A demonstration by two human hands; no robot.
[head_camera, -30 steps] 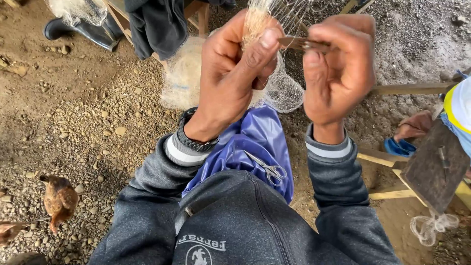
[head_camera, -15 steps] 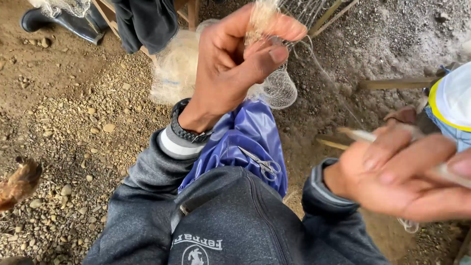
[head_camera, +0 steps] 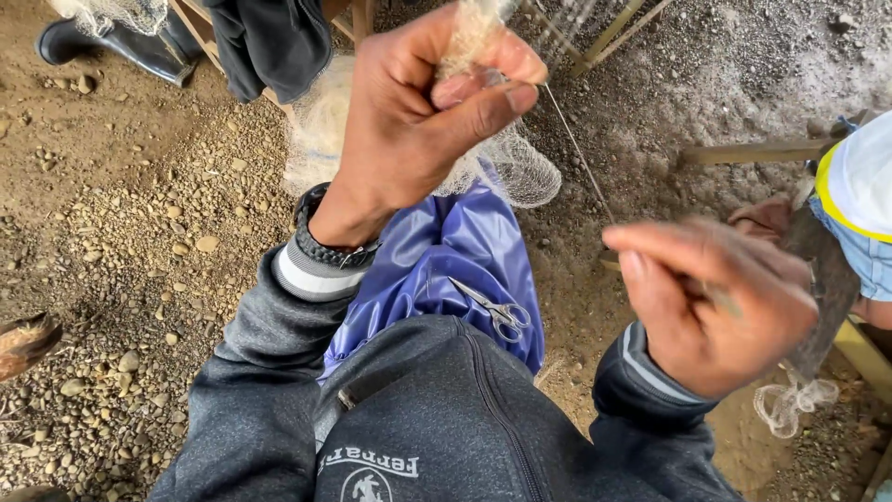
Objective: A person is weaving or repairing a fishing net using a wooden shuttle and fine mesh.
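Observation:
My left hand is raised and pinches a bunched fold of pale fishing net between thumb and fingers. A thin line runs taut from that pinch down to my right hand, which is blurred and closed on a slim netting needle, low at the right. Small scissors lie on the blue cloth over my lap. The net hangs down behind my left hand onto the cloth.
Gravel and dirt ground lies to the left, with a black boot and a dark garment on a wooden frame at the top. Another person sits at the right by wooden slats. A brown hen is at the left edge.
My right hand left the net at my left hand and drew the needle down and to the right, pulling the line taut. The hen moved off toward the left edge.

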